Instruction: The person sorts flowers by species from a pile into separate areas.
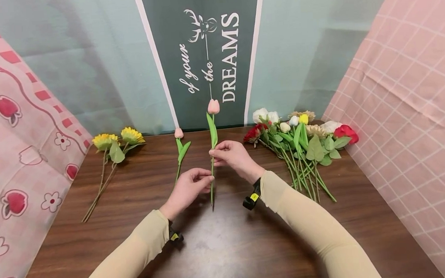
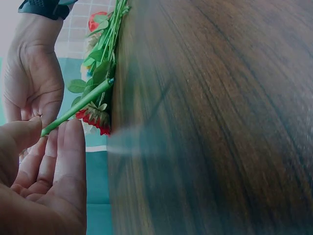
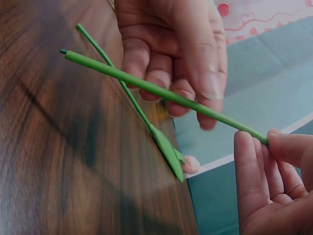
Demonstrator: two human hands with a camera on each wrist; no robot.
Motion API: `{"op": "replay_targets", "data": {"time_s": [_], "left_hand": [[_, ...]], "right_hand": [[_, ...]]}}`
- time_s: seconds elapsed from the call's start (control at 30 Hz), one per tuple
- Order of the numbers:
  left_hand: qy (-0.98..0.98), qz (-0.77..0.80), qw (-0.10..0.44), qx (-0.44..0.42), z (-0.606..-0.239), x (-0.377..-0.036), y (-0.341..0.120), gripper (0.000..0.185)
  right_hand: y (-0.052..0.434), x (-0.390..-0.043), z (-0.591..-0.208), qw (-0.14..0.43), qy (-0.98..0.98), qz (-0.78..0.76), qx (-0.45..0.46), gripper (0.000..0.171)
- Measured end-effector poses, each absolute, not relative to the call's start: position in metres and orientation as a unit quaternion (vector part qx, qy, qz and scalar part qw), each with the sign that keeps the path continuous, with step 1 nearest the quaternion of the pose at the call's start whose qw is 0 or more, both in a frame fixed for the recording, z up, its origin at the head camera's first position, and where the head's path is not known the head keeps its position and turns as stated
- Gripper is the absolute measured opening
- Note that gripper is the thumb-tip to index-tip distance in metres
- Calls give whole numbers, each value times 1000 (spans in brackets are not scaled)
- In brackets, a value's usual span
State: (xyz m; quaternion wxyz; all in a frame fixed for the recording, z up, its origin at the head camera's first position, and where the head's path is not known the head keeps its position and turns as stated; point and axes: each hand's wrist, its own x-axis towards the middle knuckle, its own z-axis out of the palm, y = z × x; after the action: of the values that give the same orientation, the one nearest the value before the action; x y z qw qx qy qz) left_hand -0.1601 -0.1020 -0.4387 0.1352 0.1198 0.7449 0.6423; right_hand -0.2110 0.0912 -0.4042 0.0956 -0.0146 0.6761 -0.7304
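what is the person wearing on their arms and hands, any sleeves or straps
Both arms are covered by snug beige sleeves, the left sleeve and the right sleeve, ending at the wrists. The left one bears small dark lettering near the elbow. Each wrist carries a black strapped device with a yellow mark. The left hand and right hand are bare, with no gloves or rings visible.

Pink tulip (image 1: 213, 106), green stem; yellow sunflowers (image 1: 117, 137); dark wood-grain table (image 1: 227, 242)

Both forearms extend forward over the table in beige sleeves, converging at centre. Right hand (image 1: 233, 154) is raised, thumb and fingertips pinched together. Left hand (image 1: 189, 187) sits lower, thumb meeting its curled fingers (image 2: 68, 147).
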Motion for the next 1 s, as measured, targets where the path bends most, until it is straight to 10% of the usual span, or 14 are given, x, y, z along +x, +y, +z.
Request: {"op": "replay_targets", "data": {"time_s": [0.5,1.0], "left_hand": [[861,488,105,97,-428,-178,-155,20],[915,376,128,66,-444,-201,-191,16]], "right_hand": [[86,-210,-419,80,780,-618,-65,40],[98,-207,-421,24,882,-457,-110,33]]}}
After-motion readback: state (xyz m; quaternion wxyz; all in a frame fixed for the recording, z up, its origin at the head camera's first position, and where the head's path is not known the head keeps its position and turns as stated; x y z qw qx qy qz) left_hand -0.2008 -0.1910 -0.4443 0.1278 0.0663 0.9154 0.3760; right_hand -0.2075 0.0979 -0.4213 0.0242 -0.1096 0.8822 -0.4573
